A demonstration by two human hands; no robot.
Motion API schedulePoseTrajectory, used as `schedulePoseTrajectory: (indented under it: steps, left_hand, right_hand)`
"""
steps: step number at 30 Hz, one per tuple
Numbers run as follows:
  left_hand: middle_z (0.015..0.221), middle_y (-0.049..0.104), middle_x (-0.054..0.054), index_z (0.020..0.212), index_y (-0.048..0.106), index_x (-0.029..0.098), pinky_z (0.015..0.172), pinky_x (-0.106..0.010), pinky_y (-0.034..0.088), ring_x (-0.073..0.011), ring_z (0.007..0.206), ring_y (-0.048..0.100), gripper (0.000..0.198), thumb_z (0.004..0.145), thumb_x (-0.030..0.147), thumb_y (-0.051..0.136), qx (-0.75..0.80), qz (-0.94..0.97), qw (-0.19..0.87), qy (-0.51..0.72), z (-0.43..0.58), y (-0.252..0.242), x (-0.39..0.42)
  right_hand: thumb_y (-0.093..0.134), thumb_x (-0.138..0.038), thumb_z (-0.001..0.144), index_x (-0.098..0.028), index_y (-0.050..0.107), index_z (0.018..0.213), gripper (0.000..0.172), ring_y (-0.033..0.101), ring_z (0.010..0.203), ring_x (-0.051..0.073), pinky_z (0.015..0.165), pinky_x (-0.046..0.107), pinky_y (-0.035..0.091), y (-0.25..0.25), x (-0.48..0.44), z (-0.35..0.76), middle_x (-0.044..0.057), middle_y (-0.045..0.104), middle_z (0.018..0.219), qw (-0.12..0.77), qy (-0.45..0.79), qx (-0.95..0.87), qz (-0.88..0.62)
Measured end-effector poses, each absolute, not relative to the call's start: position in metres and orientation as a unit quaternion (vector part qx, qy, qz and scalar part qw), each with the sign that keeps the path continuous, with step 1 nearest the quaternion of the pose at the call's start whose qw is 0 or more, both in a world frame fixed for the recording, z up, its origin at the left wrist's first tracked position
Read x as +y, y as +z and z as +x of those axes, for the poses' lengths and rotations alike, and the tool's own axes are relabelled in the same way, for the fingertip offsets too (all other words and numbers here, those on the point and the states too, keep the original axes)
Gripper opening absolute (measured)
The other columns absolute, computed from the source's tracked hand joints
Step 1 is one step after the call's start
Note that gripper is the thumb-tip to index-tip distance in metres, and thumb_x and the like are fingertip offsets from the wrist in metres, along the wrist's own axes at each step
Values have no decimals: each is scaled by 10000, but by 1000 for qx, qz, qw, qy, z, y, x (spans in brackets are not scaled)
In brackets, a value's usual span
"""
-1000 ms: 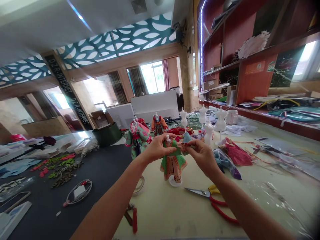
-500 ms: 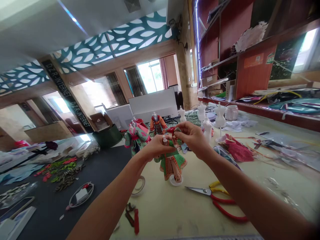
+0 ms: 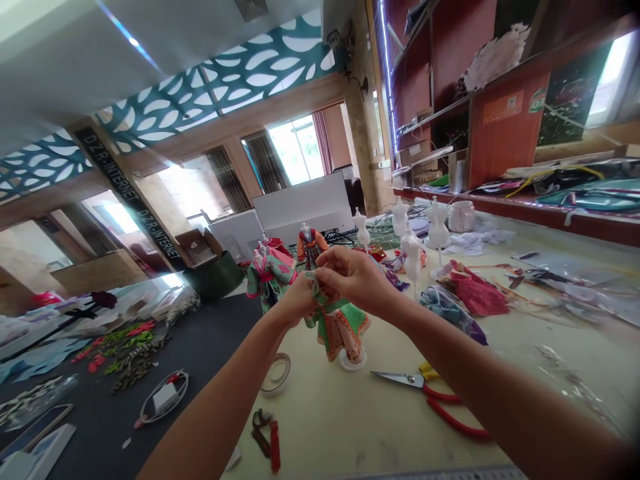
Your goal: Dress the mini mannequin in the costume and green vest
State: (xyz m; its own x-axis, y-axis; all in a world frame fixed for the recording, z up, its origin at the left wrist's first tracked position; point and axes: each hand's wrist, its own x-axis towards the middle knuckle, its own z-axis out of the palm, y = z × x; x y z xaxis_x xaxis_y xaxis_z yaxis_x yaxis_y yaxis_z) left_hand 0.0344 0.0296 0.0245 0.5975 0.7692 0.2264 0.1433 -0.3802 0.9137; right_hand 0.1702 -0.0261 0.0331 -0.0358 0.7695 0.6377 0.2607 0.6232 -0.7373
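A miniature mannequin wearing a green and peach robe with orange trim (image 3: 345, 330) stands on a round white base in front of me. My left hand (image 3: 299, 298) is closed at its upper left side, its fingertips mostly hidden. My right hand (image 3: 353, 275) crosses over the top of the mannequin, thumb and fingers pinched on a green fabric strip (image 3: 315, 285) close to my left hand. Part of the strip runs across the robe's front below my fingers. The mannequin's neck and shoulders are hidden behind my hands.
Scissors with red and yellow handles (image 3: 417, 380) lie to the right, a tape roll (image 3: 276, 373) to the left. Dressed mini mannequins (image 3: 270, 273) and bare white ones (image 3: 413, 257) stand behind. Brown and red ribbon scraps (image 3: 274, 445) lie nearby; crumpled pink fabric (image 3: 475, 290) is at right.
My right hand has moved left across the mannequin's top, bringing the green strip up to my left hand. The mannequin's neck, visible before, is now covered. The view has shifted slightly.
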Motion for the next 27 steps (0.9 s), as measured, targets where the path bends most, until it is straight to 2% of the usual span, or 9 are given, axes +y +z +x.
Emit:
schedulePoseTrajectory:
  steps: [6, 13, 17, 20, 24, 27]
  left_hand:
    - [695, 612, 5, 754, 630, 133, 612, -230, 464, -118, 643, 555, 164, 640, 221, 708, 301, 761, 461, 343, 29, 20, 33]
    - [672, 631, 21, 818, 614, 142, 556, -192, 471, -100, 582, 585, 270, 600, 208, 759, 318, 726, 519, 319, 22, 21, 33]
    - [675, 622, 22, 812, 610, 142, 565, -199, 487, -102, 593, 590, 243, 629, 218, 751, 313, 726, 522, 319, 22, 23, 32]
    - [700, 630, 14, 803, 615, 141, 572, -196, 482, -105, 615, 593, 206, 638, 184, 731, 303, 735, 518, 317, 22, 22, 31]
    - [727, 643, 3, 810, 626, 143, 596, -204, 474, -116, 650, 596, 194, 647, 180, 725, 300, 744, 509, 314, 23, 21, 33]
    - [732, 634, 3, 802, 625, 143, 597, -200, 461, -113, 656, 585, 216, 640, 214, 749, 297, 743, 508, 319, 23, 20, 33]
  right_hand:
    - [536, -274, 831, -169, 585, 882, 126, 568, 668, 118, 584, 247, 467, 20, -27, 171, 7, 606, 750, 631, 262, -659, -314]
    - [504, -253, 838, -178, 552, 883, 100, 563, 647, 118, 604, 261, 476, -16, -29, 176, 13, 605, 767, 703, 280, -564, -331]
    - [497, -351, 858, -177, 544, 967, 211, 568, 674, 133, 610, 267, 466, -29, -36, 177, 26, 605, 819, 661, 280, -587, -375]
    - [609, -380, 782, -177, 543, 1012, 314, 549, 645, 140, 600, 281, 444, -34, -39, 176, 29, 619, 847, 605, 202, -626, -448]
    - [572, -161, 745, -177, 596, 828, 88, 546, 651, 148, 617, 279, 415, -34, -39, 176, 21, 620, 762, 569, 86, -646, -501]
    - [525, -122, 756, -180, 578, 760, 79, 527, 611, 136, 589, 258, 403, -27, -41, 177, 4, 587, 676, 586, 74, -641, -491]
